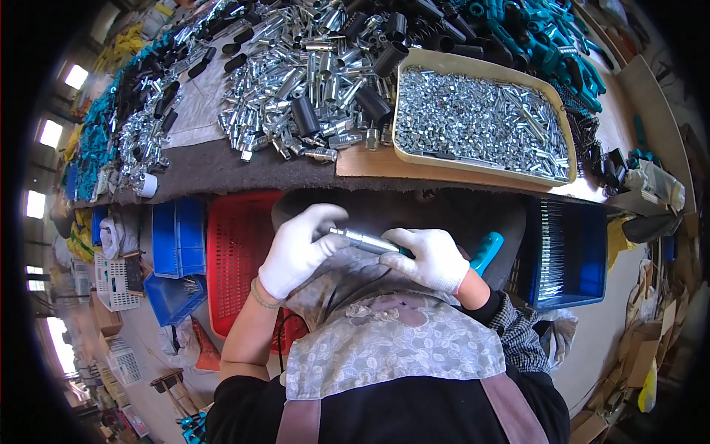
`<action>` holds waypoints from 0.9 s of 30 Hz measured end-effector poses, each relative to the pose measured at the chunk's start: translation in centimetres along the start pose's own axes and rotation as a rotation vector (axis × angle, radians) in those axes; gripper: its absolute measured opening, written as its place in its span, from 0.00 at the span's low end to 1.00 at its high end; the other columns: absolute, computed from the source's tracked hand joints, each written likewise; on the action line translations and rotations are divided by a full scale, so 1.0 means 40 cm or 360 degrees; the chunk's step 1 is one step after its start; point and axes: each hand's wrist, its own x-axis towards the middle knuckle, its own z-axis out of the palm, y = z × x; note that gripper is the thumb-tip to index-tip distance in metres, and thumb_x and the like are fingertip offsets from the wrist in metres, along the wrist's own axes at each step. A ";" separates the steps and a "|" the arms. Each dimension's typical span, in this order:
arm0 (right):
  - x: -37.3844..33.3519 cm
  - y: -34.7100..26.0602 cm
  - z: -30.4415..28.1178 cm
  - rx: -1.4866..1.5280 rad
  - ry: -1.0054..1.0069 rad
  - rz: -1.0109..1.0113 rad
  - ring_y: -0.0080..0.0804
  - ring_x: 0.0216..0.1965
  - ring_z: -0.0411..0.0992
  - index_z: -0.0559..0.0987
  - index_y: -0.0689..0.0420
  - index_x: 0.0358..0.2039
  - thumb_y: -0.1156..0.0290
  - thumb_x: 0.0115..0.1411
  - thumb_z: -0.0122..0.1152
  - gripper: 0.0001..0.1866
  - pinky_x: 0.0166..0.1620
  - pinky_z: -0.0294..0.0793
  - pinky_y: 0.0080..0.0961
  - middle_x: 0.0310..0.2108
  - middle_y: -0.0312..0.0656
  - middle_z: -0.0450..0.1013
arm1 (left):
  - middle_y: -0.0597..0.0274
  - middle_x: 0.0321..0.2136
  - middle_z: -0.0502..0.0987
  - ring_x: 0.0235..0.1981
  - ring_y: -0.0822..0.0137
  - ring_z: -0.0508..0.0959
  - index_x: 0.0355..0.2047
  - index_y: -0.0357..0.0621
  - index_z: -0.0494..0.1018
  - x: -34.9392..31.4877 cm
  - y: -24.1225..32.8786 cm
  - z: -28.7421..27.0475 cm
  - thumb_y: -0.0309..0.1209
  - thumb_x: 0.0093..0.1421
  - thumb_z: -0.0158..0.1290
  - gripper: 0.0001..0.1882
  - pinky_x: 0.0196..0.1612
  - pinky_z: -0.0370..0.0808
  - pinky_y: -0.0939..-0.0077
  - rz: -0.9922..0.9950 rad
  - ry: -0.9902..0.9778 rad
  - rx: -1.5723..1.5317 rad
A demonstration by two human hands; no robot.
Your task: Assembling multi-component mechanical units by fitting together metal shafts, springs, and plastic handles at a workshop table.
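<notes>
Head view: from where I stand, a floral apron [444, 348] covers the seated person's front, and just beyond it a silver-barrelled tool [362, 240] lies across, above the lap. The gloved right hand [433, 260] closes round it, a teal handle [487, 253] showing past the wrist; the left hand [296, 251] curls at the barrel's other end, too blurred to tell whether it grips. Either side stand a red basket [228, 255] and blue crate [573, 302]. Farther off, the bench bears a cream tray [571, 159] of small metal parts beside heaped metal fittings [325, 74].
</notes>
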 end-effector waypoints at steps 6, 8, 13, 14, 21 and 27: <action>0.001 0.010 -0.001 -0.0010 0.0021 0.0013 0.51 0.33 0.78 0.80 0.54 0.46 0.50 0.61 0.59 0.22 0.37 0.76 0.41 0.30 0.52 0.78 | 0.55 0.40 0.77 0.50 0.52 0.73 0.28 0.43 0.80 0.004 0.031 -0.002 0.15 0.41 0.48 0.17 0.51 0.72 0.67 0.1010 0.0009 0.0303; 0.000 0.010 -0.002 -0.0048 -0.0005 0.0027 0.51 0.33 0.78 0.79 0.54 0.45 0.50 0.61 0.60 0.22 0.37 0.76 0.41 0.30 0.51 0.77 | 0.56 0.39 0.78 0.42 0.60 0.77 0.37 0.41 0.79 0.003 0.020 0.007 0.20 0.53 0.52 0.12 0.47 0.74 0.71 0.0422 0.0042 0.0103; 0.003 0.018 -0.005 0.0126 -0.0041 -0.0045 0.51 0.35 0.77 0.80 0.57 0.44 0.51 0.60 0.61 0.22 0.39 0.76 0.39 0.31 0.52 0.78 | 0.57 0.37 0.80 0.41 0.69 0.81 0.45 0.35 0.76 0.005 0.031 0.026 0.28 0.61 0.57 0.13 0.44 0.76 0.75 0.0127 -0.0115 0.0031; 0.003 0.027 -0.011 0.0316 -0.0030 -0.0042 0.50 0.34 0.77 0.80 0.58 0.44 0.53 0.60 0.61 0.21 0.39 0.76 0.37 0.31 0.52 0.77 | 0.56 0.41 0.80 0.44 0.68 0.81 0.46 0.36 0.76 0.003 0.044 0.031 0.25 0.60 0.58 0.14 0.46 0.76 0.74 0.0234 -0.0064 -0.0021; 0.006 0.004 0.025 0.2425 0.0633 -0.0300 0.39 0.48 0.72 0.72 0.55 0.44 0.52 0.63 0.63 0.20 0.59 0.68 0.46 0.41 0.43 0.71 | 0.46 0.55 0.74 0.56 0.48 0.75 0.65 0.42 0.60 0.063 -0.013 0.084 0.38 0.48 0.67 0.46 0.58 0.71 0.63 0.0349 -0.0633 0.0375; 0.035 0.206 0.118 0.3009 0.0985 0.0512 0.34 0.39 0.73 0.75 0.51 0.41 0.60 0.68 0.55 0.09 0.55 0.69 0.48 0.36 0.37 0.74 | 0.54 0.46 0.78 0.45 0.64 0.80 0.64 0.39 0.63 0.030 -0.119 -0.011 0.32 0.53 0.62 0.38 0.50 0.75 0.71 -0.0041 -0.0854 -0.0120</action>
